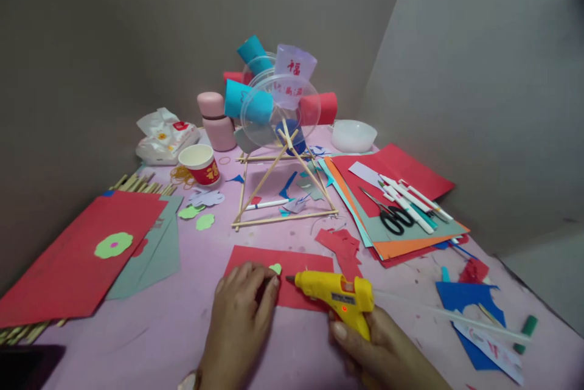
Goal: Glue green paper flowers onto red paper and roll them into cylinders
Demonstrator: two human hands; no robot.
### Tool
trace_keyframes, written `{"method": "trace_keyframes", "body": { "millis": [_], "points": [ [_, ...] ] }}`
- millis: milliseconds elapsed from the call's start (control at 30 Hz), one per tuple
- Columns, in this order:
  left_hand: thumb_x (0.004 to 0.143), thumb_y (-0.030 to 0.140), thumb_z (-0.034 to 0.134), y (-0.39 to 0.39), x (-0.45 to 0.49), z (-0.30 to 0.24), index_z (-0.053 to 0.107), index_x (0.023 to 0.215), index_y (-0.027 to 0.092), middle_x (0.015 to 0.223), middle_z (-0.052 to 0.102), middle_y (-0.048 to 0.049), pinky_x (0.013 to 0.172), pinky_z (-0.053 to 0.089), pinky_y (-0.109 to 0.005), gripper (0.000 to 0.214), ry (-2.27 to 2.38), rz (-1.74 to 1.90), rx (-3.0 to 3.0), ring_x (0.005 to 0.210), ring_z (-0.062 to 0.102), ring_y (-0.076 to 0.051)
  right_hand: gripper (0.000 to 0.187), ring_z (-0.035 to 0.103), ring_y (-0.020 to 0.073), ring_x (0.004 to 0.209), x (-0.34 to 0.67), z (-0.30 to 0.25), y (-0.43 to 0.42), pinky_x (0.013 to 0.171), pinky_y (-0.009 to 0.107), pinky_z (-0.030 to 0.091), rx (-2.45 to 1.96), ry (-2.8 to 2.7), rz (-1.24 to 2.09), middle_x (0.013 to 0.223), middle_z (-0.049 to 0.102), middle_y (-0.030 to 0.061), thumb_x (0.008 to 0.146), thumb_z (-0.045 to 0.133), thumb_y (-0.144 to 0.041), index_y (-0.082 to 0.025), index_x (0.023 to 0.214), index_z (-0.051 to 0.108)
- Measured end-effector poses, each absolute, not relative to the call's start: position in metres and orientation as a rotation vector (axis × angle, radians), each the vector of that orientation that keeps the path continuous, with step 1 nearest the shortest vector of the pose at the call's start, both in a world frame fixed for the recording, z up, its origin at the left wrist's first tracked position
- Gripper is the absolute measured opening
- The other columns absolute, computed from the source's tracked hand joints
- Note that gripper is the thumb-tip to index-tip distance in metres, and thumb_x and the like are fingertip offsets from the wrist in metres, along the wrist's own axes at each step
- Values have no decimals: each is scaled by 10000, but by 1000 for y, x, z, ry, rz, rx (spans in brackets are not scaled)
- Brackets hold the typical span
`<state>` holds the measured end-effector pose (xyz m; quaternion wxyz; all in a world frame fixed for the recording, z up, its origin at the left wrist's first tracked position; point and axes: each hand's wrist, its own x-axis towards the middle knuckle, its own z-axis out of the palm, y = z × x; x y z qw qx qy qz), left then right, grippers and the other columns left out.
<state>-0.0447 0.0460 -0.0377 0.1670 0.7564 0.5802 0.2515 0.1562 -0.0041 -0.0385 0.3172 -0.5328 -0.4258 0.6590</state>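
Note:
My left hand (241,311) rests on a red paper sheet (301,265) near the table's front, fingertips pressed on a small green paper cutout (276,268). My right hand (378,347) grips a yellow glue gun (340,294), nozzle pointing left toward the green cutout, a short gap from it. A white glue stick (447,315) juts from the gun's back to the right.
A stick-frame wheel with paper cups (274,104) stands behind. Stacked coloured paper with scissors (395,216) and markers (410,198) lies right. Red paper with a green flower (114,245) lies left. A red paper cup (201,163), pink bottle (216,119), white bowl (353,134) stand behind.

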Motion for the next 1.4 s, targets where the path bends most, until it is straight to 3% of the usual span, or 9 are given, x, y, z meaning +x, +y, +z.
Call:
{"method": "trace_keyframes", "body": {
  "millis": [133, 333, 533, 733, 867, 1400],
  "points": [
    [892, 310, 428, 45, -44, -38, 563, 813, 207, 817, 593, -32, 727, 384, -386, 187, 1657, 705, 2147, 794, 533, -222, 346, 361, 81, 531, 156, -27, 0, 488, 207, 298, -1338, -1216, 1737, 609, 385, -59, 790, 562, -518, -176, 832, 540],
    [895, 303, 422, 44, -44, -39, 566, 811, 205, 813, 589, -34, 727, 385, -389, 193, 1659, 698, 2156, 793, 529, -224, 441, 355, 103, 537, 159, -20, 3, 502, 218, 343, -1337, -1339, 1731, 638, 417, -37, 813, 528, -508, -201, 1125, 572],
    [896, 298, 415, 44, -43, -37, 560, 804, 200, 814, 588, -38, 723, 383, -391, 198, 1659, 700, 2167, 791, 524, -225, 471, 534, 181, 696, 162, -23, 4, 730, 332, 466, -1342, -1452, 1666, 784, 607, 25, 843, 503, -441, -237, 1267, 518],
    [895, 295, 417, 44, -42, -35, 556, 802, 205, 812, 590, -32, 724, 386, -382, 190, 1664, 703, 2164, 793, 531, -221, 442, 561, 249, 1025, 158, -10, 7, 965, 399, 378, -1276, -1502, 1625, 1077, 645, 72, 844, 517, -404, -241, 1253, 548],
    [891, 295, 417, 45, -42, -35, 554, 796, 211, 805, 597, -31, 718, 391, -373, 187, 1662, 704, 2174, 785, 538, -218, 433, 526, 262, 1124, 157, -7, 9, 1002, 412, 350, -1288, -1496, 1618, 1177, 623, 83, 837, 531, -361, -227, 1248, 556],
    [896, 298, 409, 46, -42, -37, 557, 794, 209, 804, 597, -33, 715, 382, -371, 200, 1661, 699, 2183, 788, 537, -220, 479, 477, 288, 1204, 163, -9, 8, 1023, 449, 340, -1500, -1742, 1519, 1306, 553, 71, 847, 528, -351, -257, 1315, 479]
  ]
}}
